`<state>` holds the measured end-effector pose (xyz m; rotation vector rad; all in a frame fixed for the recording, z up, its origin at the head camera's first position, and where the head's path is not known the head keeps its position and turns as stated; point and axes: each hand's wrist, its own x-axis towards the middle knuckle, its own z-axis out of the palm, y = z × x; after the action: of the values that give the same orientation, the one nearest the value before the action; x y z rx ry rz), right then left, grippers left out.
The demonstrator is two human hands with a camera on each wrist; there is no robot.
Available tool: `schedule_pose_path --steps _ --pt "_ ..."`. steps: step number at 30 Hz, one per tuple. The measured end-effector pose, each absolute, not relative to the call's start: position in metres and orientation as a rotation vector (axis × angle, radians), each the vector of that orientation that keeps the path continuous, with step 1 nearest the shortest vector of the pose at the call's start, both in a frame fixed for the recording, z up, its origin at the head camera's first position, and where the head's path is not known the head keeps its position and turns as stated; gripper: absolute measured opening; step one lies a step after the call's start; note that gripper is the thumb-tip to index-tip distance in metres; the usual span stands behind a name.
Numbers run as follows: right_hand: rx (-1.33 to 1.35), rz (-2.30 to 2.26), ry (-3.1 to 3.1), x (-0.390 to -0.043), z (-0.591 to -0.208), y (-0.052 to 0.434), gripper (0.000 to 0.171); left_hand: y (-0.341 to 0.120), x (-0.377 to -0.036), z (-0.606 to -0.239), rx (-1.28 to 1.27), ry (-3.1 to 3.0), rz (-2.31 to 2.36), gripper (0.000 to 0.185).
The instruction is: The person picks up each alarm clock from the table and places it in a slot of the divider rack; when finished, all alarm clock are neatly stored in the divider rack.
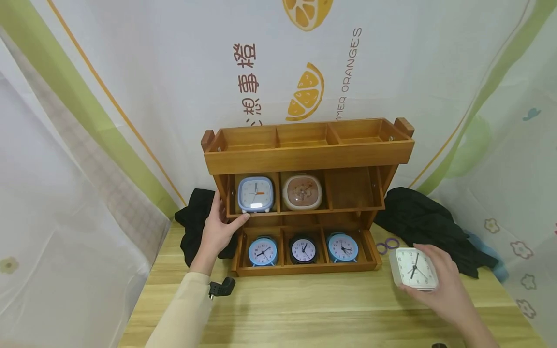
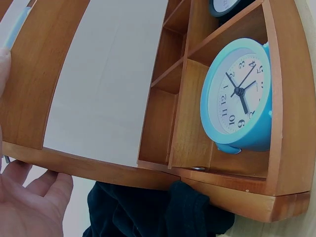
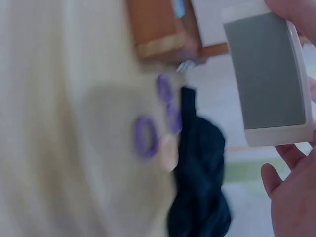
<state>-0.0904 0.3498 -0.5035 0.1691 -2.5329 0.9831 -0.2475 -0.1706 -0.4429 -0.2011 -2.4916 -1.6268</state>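
My left hand [image 1: 216, 232] grips the left side of a tiered wooden rack [image 1: 309, 157], its thumb along the middle tier's front edge and its fingers at the side post. In that middle tier stand a blue-rimmed square clock [image 1: 256, 194] and a beige-rimmed brown-faced clock [image 1: 302, 192]; the right compartment holds nothing. The bottom tier holds a blue round alarm clock [image 2: 239, 96] at left, a black one [image 1: 303, 250] and another blue one [image 1: 343, 247]. Off the rack's right end, my right hand [image 1: 446, 280] holds a white square alarm clock [image 1: 413, 268] above the table, face up.
Black cloth [image 1: 431, 224] lies right of the rack, and more black cloth [image 1: 196, 224] lies at its left. Purple rings [image 3: 146, 137] rest on the table near the rack's right corner. A printed curtain [image 1: 174, 72] hangs behind and at both sides.
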Motion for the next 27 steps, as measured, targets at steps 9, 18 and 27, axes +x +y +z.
schedule_pose_path --steps 9,18,27 --pt "0.274 1.027 -2.459 -0.131 -0.446 0.316 0.113 -0.171 -0.247 -0.440 -0.210 -2.489 -1.623 0.110" --pt "0.299 0.959 -2.461 -0.166 -0.407 0.284 0.111 -0.171 -0.249 -0.441 -0.221 -2.491 -1.625 0.110" --pt "0.293 0.902 -2.447 -0.199 -0.394 0.260 0.104 -0.171 -0.249 -0.443 -0.225 -2.483 -1.622 0.110"
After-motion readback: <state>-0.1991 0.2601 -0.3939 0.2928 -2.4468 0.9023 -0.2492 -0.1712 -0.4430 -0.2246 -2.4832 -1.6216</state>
